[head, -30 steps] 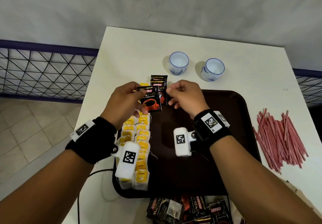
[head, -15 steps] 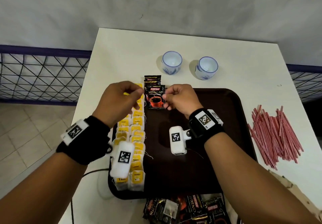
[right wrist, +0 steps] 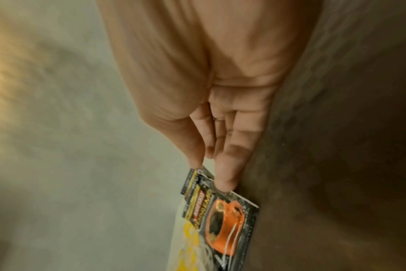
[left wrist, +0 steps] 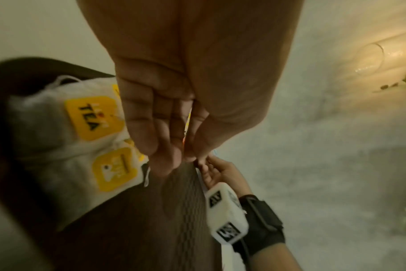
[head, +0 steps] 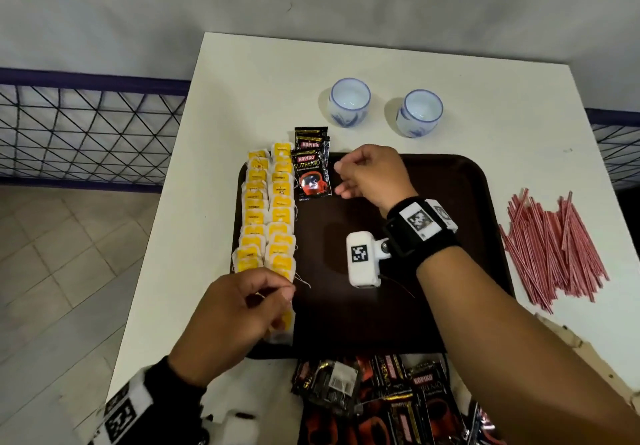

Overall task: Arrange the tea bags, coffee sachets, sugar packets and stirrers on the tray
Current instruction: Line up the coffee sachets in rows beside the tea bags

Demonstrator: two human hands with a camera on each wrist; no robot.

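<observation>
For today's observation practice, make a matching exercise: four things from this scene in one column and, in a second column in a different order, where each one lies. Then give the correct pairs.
Things
1. tea bags
2. stirrers
3. cups
4. loose sachets

Places
A. on the table, beyond the tray's far edge
B. in two rows along the tray's left side
C. heaped at the table's near edge, off the tray
D. piled on the table, right of the tray

Pairs: 1-B, 2-D, 3-A, 4-C

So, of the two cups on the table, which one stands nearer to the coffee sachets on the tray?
The left cup: it stands just beyond the sachets at the tray's far-left corner. The right cup is farther off.
</observation>
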